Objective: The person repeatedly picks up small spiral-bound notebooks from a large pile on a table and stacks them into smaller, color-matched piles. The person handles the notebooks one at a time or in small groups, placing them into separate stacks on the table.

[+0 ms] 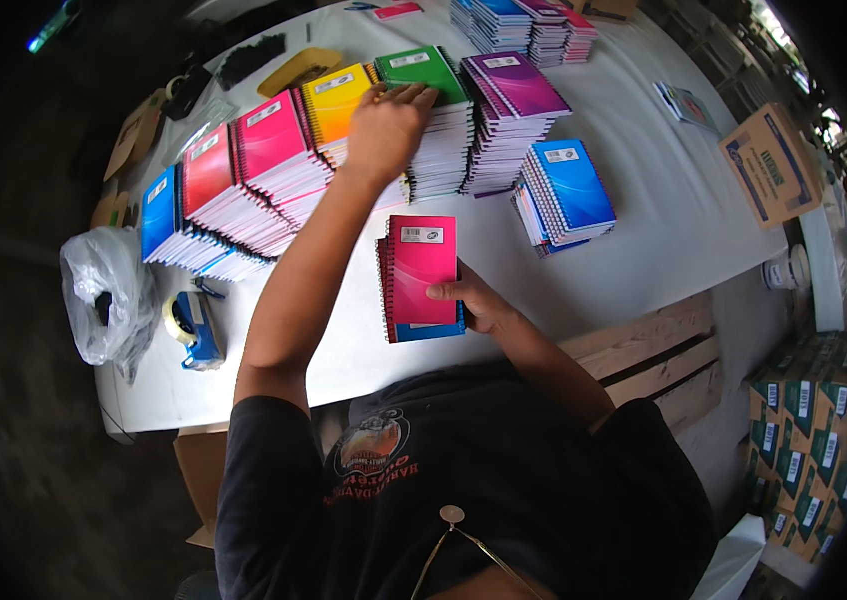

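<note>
My right hand (475,297) grips a small bundle of spiral notebooks, its thumb across the pink notebook (423,262) on top. A blue notebook (431,331) shows below the pink one, and dark spiral edges stick out at the bundle's left. Stretched forward, my left hand (391,128) rests its fingers on the lower part of the green notebook (418,68) topping a tall stack. Beside it stand stacks topped by a yellow notebook (338,92) and a purple notebook (515,82). Farther left are stacks topped by pink (271,130), red (208,172) and blue (157,212) notebooks.
A shorter blue-topped stack (571,185) stands at the right of the white-covered table (643,250). More stacks (528,25) stand at the far edge. Around the table are a tape dispenser (198,330), a plastic bag (108,295), a yellow tray (298,70) and a cardboard box (771,165).
</note>
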The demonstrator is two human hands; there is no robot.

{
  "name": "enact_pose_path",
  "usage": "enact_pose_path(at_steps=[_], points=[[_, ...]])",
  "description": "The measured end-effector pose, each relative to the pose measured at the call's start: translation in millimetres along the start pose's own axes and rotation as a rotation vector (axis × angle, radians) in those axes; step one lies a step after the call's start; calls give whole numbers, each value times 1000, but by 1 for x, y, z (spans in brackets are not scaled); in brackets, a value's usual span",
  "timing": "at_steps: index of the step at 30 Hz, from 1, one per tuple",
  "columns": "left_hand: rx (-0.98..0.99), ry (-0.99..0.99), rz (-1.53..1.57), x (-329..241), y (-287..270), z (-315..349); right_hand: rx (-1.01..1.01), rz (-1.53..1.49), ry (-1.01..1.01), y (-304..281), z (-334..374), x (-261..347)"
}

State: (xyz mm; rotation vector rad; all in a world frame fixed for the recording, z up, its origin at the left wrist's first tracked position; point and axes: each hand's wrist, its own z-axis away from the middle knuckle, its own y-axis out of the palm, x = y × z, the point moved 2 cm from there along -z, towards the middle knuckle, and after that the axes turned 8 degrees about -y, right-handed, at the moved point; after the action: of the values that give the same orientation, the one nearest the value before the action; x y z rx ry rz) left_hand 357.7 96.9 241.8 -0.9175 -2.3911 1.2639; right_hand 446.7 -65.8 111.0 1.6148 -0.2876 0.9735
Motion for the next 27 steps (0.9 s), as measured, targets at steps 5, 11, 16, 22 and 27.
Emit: enact_pose_path(at_steps=[5, 11, 16, 22, 27], points=[[-130, -283, 1225, 27, -35, 1, 46, -134, -18, -22, 9, 4], [408, 229, 849, -7, -55, 61, 259, -577, 179, -32, 13, -16], [-147, -309, 242, 118, -114, 98, 43, -469, 226, -32, 8, -35], [151, -844, -385, 203, -173, 207, -16, -297, 235, -24, -2, -30], [-484, -419, 116, 71, -151, 200, -5, -188, 141, -9, -14, -36]])
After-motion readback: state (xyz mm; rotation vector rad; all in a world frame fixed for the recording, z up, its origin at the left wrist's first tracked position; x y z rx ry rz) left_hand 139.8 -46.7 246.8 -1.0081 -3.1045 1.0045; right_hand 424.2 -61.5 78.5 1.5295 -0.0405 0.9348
